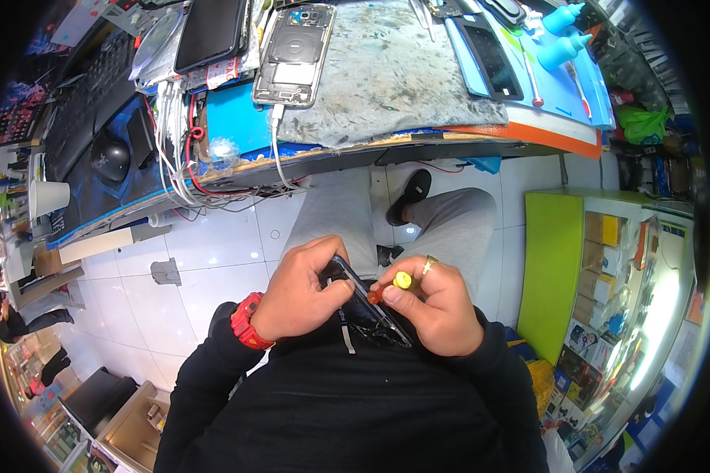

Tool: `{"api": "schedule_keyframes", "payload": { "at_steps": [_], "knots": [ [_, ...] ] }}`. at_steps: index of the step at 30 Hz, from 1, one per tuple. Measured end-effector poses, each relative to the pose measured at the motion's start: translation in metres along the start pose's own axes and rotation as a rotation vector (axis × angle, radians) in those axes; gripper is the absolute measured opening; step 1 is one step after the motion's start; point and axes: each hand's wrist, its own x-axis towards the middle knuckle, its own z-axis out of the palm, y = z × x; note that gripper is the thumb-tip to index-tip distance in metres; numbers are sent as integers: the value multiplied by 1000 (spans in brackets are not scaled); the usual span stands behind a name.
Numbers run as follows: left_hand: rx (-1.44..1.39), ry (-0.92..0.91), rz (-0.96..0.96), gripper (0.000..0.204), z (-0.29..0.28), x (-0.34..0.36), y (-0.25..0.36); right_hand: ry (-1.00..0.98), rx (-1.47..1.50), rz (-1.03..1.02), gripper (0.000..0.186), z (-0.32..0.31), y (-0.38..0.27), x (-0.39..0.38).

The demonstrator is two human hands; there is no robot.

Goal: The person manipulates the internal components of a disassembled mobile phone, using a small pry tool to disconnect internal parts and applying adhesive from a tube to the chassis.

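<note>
I hold a dark phone (377,323) over my lap, tilted, with my left hand (300,296) closed on its upper end and the thumb bent across it; a pale narrow strip (349,337) hangs beside the phone's lower part. My right hand (438,315) pinches a small tool (402,281) with a yellow cap and reddish body against the phone's near side; its tip is hidden. A red watch (246,319) is on my left wrist.
The workbench ahead carries an opened phone (290,55) on a white cable, a grey mat (386,71), blue dropper bottles (558,54) and a mouse (109,155). A green-sided display cabinet (548,272) stands right. A person (12,323) is at the far left.
</note>
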Motion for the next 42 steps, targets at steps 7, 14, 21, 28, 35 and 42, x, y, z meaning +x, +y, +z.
{"api": "schedule_keyframes", "payload": {
  "at_steps": [7,14,21,28,35,42],
  "knots": [
    [-13,-4,-8,17,1,0,-3,2,90,52,11,0,2,0],
    [-12,-5,-19,18,1,0,-4,-17,-16,-14,11,-1,2,-1],
    [-14,-11,-2,18,2,0,-4,47,154,43,14,4,8,-3],
    [-45,43,56,20,-1,2,-2,192,-634,-816,21,22,25,-3],
    [17,-22,26,16,-1,-3,-1,41,-324,-308,17,7,1,-3],
    [-9,-37,34,16,-1,-4,3,7,-103,-172,15,5,-1,-2]
  ]
}}
